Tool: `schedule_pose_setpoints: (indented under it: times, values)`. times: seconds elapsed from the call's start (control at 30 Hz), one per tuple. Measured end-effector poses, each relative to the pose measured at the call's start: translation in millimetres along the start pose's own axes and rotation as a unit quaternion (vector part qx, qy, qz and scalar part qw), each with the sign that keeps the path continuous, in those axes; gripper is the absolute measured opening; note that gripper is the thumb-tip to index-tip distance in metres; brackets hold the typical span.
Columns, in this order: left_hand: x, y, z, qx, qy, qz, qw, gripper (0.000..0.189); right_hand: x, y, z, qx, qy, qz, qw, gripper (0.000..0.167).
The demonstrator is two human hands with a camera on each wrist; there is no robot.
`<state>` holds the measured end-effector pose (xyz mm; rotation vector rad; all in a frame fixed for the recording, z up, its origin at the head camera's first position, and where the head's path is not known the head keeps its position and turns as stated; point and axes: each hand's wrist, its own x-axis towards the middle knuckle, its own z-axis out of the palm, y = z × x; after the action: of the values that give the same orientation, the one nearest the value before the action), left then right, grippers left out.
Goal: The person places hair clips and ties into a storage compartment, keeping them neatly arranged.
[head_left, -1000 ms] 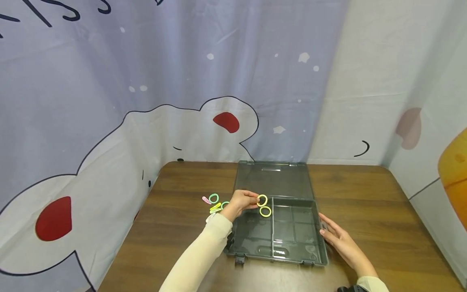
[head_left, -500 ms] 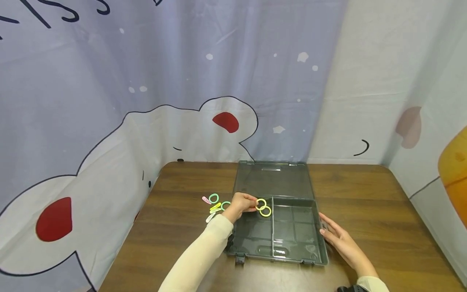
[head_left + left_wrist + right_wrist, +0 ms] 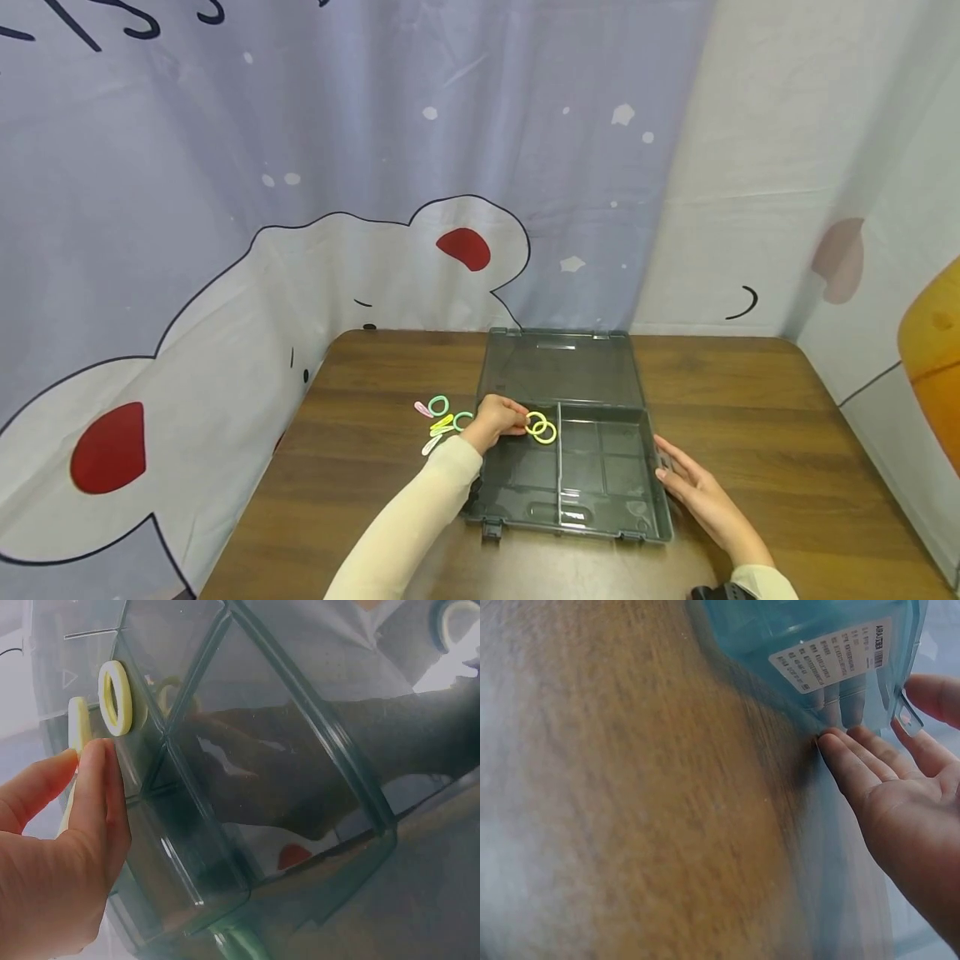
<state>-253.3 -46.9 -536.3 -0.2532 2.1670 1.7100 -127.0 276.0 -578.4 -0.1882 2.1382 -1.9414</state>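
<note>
A grey see-through plastic box [image 3: 600, 517] lies with its lid laid back, a divider splitting it into two compartments. My left hand [image 3: 495, 421] is over the left compartment, pinching a pale yellow hair tie [image 3: 78, 720] between thumb and fingers. Beside it, a second yellow hair tie [image 3: 115, 697] lies in the box near the divider; the two overlap in the head view. My right hand [image 3: 701, 496] rests against the box's right side. In the right wrist view, its mostly straight fingers [image 3: 847, 761] touch the wall, with the thumb by a small tab [image 3: 907, 712].
Left of the box on the wooden table [image 3: 345, 483] are two green hair ties, one [image 3: 438, 406] whole in view, the other partly behind my left hand. Pink [image 3: 423, 409], yellow [image 3: 442, 422] and white hair clips [image 3: 432, 444] lie near them. A printed curtain [image 3: 420, 125] hangs behind.
My left hand has lowered the pinched hair tie slightly towards me and to the left, so it now overlaps the other yellow one. The right hand has stayed at the box's side.
</note>
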Motion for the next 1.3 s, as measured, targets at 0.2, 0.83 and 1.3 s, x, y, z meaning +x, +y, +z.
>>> schedule_pose_setpoints:
  times: [0.2,0.83,1.3]
  values:
    - [4.2,-1.3,3.8,0.032,0.01,-0.011,0.9994,0.011,0.9,-1,1,0.0,0.001,-0.001,1.0,0.062]
    - [3.4,-4.5,4.3,0.043,0.032,-0.019,0.9984,0.013,-0.3,0,2,-0.001,-0.005,0.002,1.0,0.062]
    - [-2.8,13.3,-14.1,-0.01,-0.014,-0.004,0.9998,0.018,-0.9,-2,1,-0.002,-0.004,0.001,1.0,0.063]
